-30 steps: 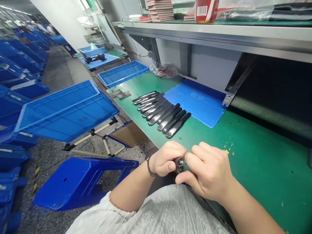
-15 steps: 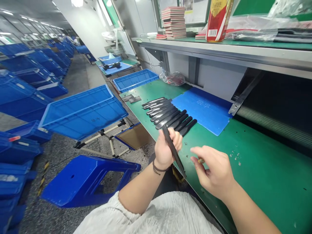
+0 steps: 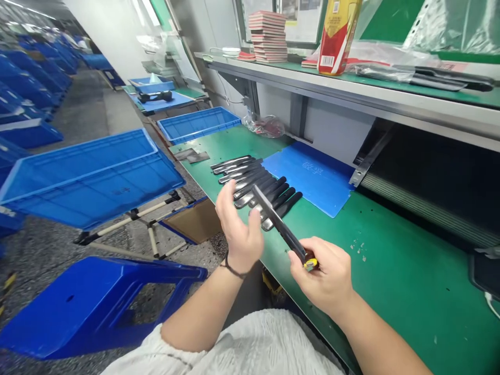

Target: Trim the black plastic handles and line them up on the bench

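Note:
My right hand grips the lower end of a long black piece, along with a small yellow-tipped tool mostly hidden in the palm. The piece points up and to the left, above the green table. Beside its upper part, my left hand has its fingers apart and holds nothing. Behind my hands, several similar black pieces lie side by side in a row on the green table.
A blue sheet lies behind the row. Blue crates and a blue stool stand on the left. Above the table runs a shelf with stacked red booklets and a red-yellow container.
The black piece has passed from my left hand to my right hand. My left hand has opened and moved left. The view has shifted rightward.

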The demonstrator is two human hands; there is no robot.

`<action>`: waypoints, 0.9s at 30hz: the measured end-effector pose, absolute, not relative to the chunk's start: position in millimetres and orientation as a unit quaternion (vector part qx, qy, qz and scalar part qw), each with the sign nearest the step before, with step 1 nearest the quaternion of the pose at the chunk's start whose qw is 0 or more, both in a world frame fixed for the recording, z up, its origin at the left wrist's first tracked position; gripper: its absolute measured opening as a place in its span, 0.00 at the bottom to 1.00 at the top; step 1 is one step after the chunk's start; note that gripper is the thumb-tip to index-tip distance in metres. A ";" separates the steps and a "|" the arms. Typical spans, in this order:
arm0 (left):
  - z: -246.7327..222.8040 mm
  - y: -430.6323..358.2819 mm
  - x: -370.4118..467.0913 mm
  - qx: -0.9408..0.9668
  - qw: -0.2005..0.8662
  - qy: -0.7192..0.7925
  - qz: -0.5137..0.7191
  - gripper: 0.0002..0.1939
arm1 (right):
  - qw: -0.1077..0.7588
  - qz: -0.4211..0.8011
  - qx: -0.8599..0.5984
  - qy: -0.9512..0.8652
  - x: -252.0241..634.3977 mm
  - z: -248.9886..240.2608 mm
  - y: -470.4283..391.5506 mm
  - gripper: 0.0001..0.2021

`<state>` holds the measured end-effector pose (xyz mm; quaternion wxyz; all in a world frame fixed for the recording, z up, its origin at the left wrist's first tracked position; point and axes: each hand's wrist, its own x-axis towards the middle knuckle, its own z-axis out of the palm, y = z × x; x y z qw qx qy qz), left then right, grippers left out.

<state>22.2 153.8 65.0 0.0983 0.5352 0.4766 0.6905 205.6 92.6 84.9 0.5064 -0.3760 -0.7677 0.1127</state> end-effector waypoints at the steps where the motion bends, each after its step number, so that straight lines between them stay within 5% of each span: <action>1: 67.1 147.4 21.5 0.625 0.039 0.435 0.647 0.20 | 0.502 0.117 -0.370 -0.773 205.5 88.1 90.1 0.04; 4: 72.9 137.8 22.9 0.778 0.021 0.300 0.551 0.20 | 0.476 0.149 -0.348 -0.794 204.7 97.9 82.5 0.06; 12: 66.5 148.5 24.0 0.729 0.127 0.269 0.617 0.24 | 0.398 0.118 -0.262 -0.871 221.1 110.5 88.0 0.12; 19: 69.0 142.8 23.2 0.763 0.101 0.285 0.572 0.24 | 0.391 0.110 -0.349 -0.844 210.9 103.0 84.7 0.35; 27: 63.9 142.6 24.5 0.772 0.067 0.281 0.566 0.21 | 0.370 0.042 -0.368 -0.852 208.5 102.4 83.6 0.30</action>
